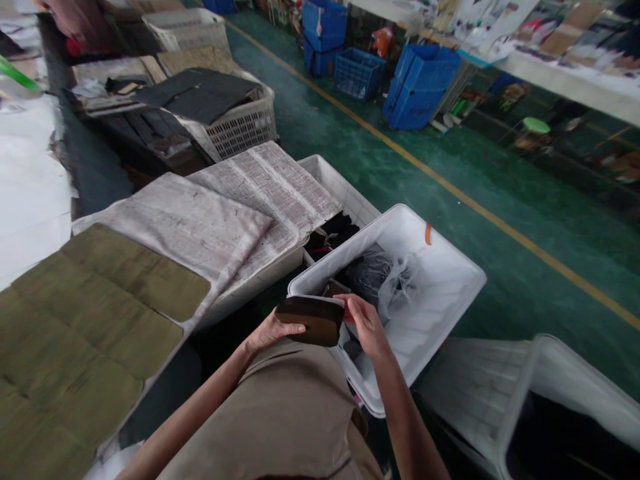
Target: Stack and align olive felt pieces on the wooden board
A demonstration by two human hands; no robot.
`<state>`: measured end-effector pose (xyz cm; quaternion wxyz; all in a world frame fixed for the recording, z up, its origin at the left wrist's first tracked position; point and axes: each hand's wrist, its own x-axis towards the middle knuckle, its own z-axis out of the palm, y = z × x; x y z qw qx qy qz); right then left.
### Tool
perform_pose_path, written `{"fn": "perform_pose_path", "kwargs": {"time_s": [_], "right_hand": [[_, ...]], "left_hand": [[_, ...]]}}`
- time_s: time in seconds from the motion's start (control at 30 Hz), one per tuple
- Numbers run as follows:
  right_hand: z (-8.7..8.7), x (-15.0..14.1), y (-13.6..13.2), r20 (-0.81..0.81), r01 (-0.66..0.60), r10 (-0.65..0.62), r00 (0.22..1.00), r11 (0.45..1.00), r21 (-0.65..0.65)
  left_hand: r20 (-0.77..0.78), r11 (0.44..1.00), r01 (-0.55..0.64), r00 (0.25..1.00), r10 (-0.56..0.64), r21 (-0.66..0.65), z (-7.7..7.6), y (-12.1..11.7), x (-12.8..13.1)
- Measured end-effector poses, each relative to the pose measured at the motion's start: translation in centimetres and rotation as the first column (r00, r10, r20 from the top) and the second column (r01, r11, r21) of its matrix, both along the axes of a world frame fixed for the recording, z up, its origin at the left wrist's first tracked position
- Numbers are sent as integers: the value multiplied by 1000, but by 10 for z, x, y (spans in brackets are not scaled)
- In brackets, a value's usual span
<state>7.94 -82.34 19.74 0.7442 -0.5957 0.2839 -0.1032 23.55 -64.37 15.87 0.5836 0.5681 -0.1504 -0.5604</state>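
Note:
My left hand (275, 331) grips a dark brown, flat stack of what looks like cut fabric pieces (313, 325), its thumb lying across the near face. At the stack's upper right corner, the bent fingers of my right hand (363, 320) pinch the edge. Both hands are in front of my body, over the near left rim of a white plastic bin (440, 267). Inside that bin lies a bundle in clear plastic (380, 273), with some dark pieces partly hidden below my hands.
Olive fabric pieces (100, 347) lie in rows on a board at left. Worn boards (265, 200) rest across another white bin. A grey bin (500, 373) stands at lower right. Blue crates (420, 87) line the far side of the green floor, beyond a yellow line.

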Motion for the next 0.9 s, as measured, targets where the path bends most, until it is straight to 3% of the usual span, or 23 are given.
{"fn": "perform_pose_path", "kwargs": {"time_s": [0.1, 0.27, 0.43, 0.57, 0.67, 0.9], "right_hand": [[1, 3, -5, -29, -53, 52, 998, 999, -13], [-6, 3, -11, -89, -108, 114, 990, 992, 72], [-21, 8, -4, -200, 12, 18, 980, 989, 148], [-39, 15, 9, -255, 192, -143, 956, 965, 180], [-55, 21, 19, -271, 255, -204, 941, 951, 172], [-86, 30, 48, -364, 393, -375, 852, 919, -26]], "left_hand": [[3, 1000, 25, 1000, -25, 3, 2, 2, 0], [52, 990, 140, 989, -139, -28, 1, 4, 4], [86, 984, 175, 981, -173, -26, -2, 4, 6], [32, 997, 78, 996, -78, -14, -7, 4, -1], [-66, 999, -35, 997, 33, -22, -12, 4, -7], [-255, 959, -264, 925, 281, 99, -23, 9, -6]]}}
